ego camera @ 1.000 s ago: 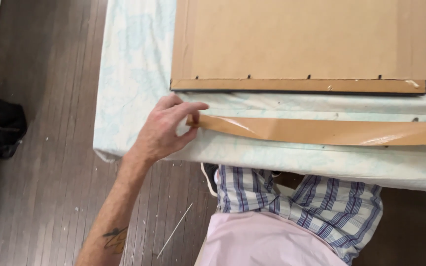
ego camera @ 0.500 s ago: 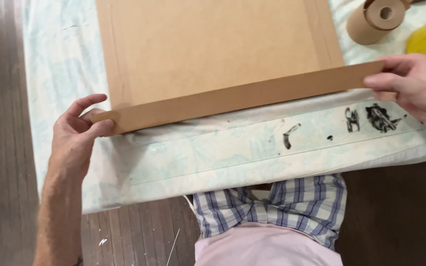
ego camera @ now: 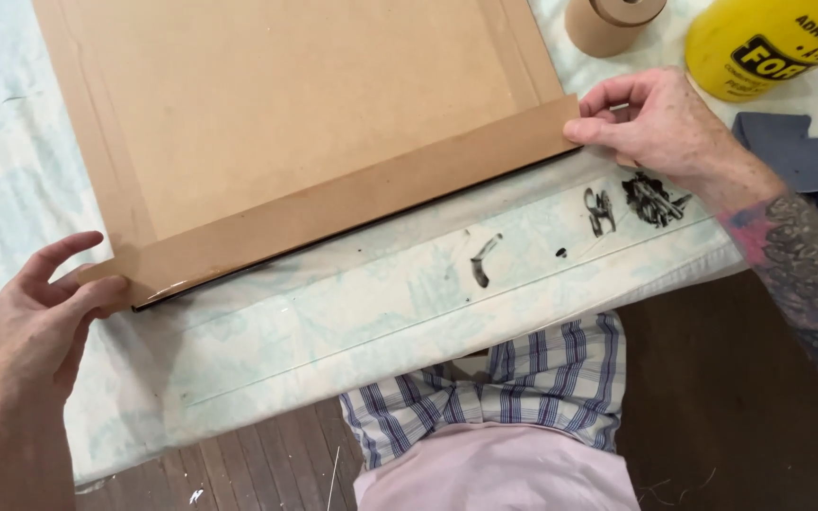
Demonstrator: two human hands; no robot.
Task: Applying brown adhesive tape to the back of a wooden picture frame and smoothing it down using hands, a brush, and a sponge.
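Note:
A long strip of brown paper tape [ego camera: 352,194] lies along the near edge of a brown board-backed frame [ego camera: 276,95] that rests face down on the table. My left hand [ego camera: 40,317] pinches the strip's left end at the frame's near-left corner. My right hand [ego camera: 665,123] pinches the strip's right end at the near-right corner. The strip is stretched between both hands and sits flat on the frame's edge, with a dark frame edge showing just under it.
A pale patterned cloth [ego camera: 352,312] with dark stains [ego camera: 650,199] covers the table. At the far right stand a roll of brown tape [ego camera: 608,21] and a yellow bottle [ego camera: 769,43], with a grey rag [ego camera: 797,156] beside them. Wooden floor lies below the table's near edge.
The strip, held in the air by both hands half a second ago, has come down onto the frame's near edge. A second ago only my left hand held its end.

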